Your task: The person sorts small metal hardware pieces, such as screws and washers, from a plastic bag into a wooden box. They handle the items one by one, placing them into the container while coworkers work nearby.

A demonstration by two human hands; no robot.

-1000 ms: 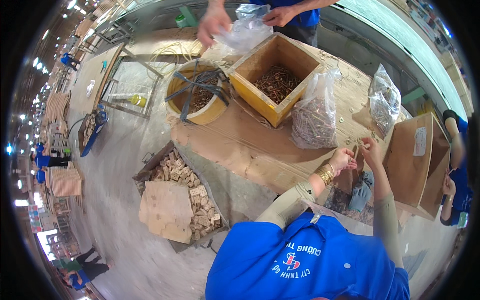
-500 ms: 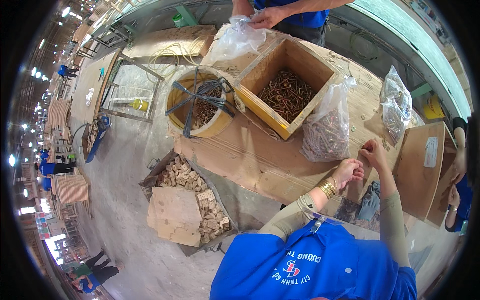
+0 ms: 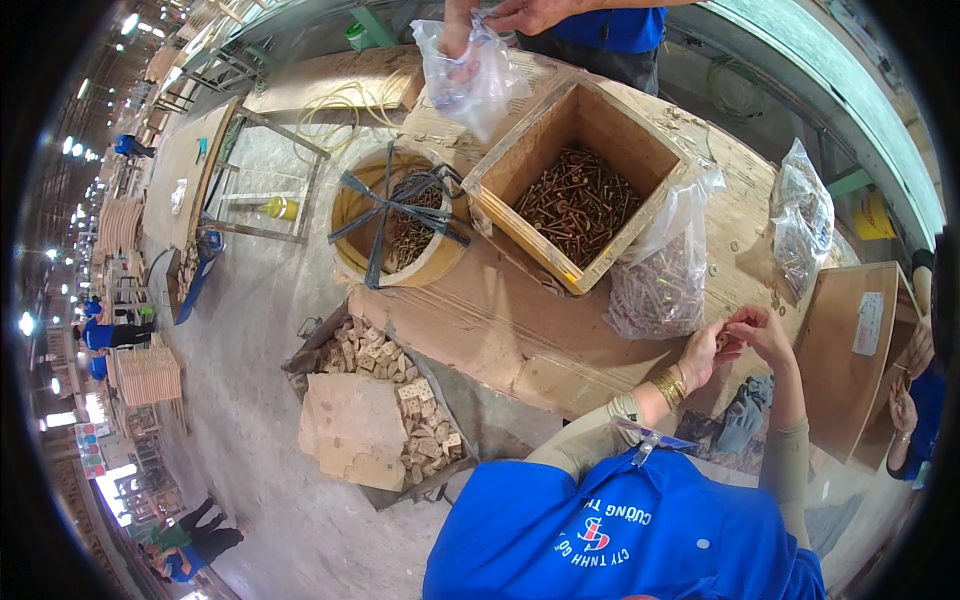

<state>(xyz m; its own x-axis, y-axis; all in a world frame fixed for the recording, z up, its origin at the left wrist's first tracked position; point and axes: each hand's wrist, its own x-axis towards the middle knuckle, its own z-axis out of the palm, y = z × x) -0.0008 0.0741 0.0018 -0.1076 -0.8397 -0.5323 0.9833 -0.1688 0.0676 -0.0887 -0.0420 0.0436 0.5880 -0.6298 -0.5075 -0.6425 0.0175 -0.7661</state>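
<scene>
My left hand [image 3: 704, 358], with gold bracelets at the wrist, is closed with its fingers curled at the table's near edge. A small brownish piece shows at its fingertips, too small to name. Touching it, my right hand [image 3: 764, 337] is pinched, and what lies between its fingers is hidden. Just beyond my hands stands a clear plastic bag [image 3: 660, 285] full of screws. A few small washers [image 3: 712, 269] lie on the cardboard-covered tabletop [image 3: 500, 330]. Further right is a second clear bag [image 3: 803, 225] of hardware.
An open wooden box [image 3: 640, 120] of screws and a round yellow tub [image 3: 350, 245] tied with black strips stand on the table. Across it, a co-worker's hands hold a plastic bag [image 3: 465, 85]. Wood blocks [image 3: 425, 415] fill a floor container. Another person works beside a wooden cabinet [image 3: 850, 330].
My two hands have come together, and the small piece now shows at the left fingertips. Across the table, the co-worker's hand has gone into the plastic bag, which has shifted left.
</scene>
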